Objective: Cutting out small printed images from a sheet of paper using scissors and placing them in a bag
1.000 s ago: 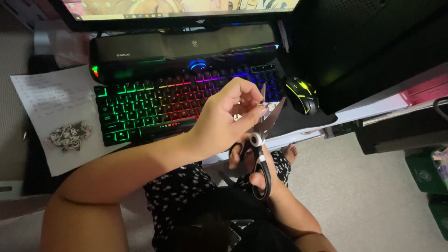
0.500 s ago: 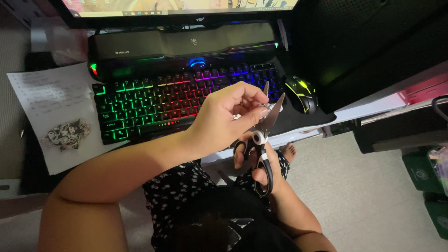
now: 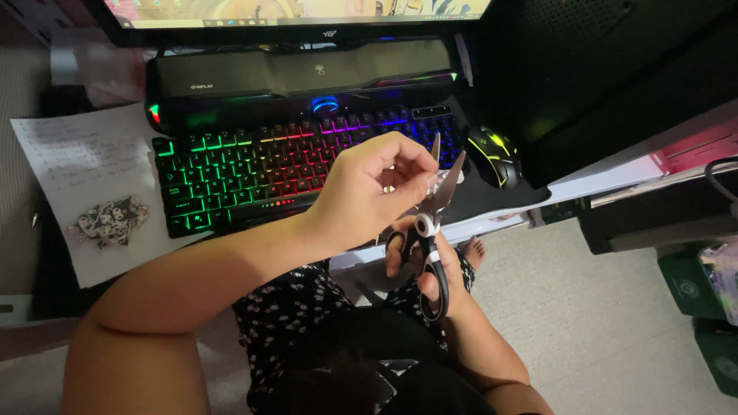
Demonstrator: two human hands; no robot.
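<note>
Your right hand [image 3: 430, 273] gripping black-handled metal scissors [image 3: 432, 230], blades parted, above your lap, your left hand [image 3: 369, 192] pinching a small pale scrap [image 3: 448, 178], mostly hidden, by the rainbow-lit keyboard [image 3: 254, 173].

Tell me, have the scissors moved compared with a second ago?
Barely: the scissors stay before the keyboard's right end, beside the mouse; blades look slightly more open.

Dim room here; the rainbow-lit keyboard [image 3: 307, 165] and monitor [image 3: 300, 11] glow brightest, the right side sinks into black shadow, and focus holds fairly sharp.
</note>
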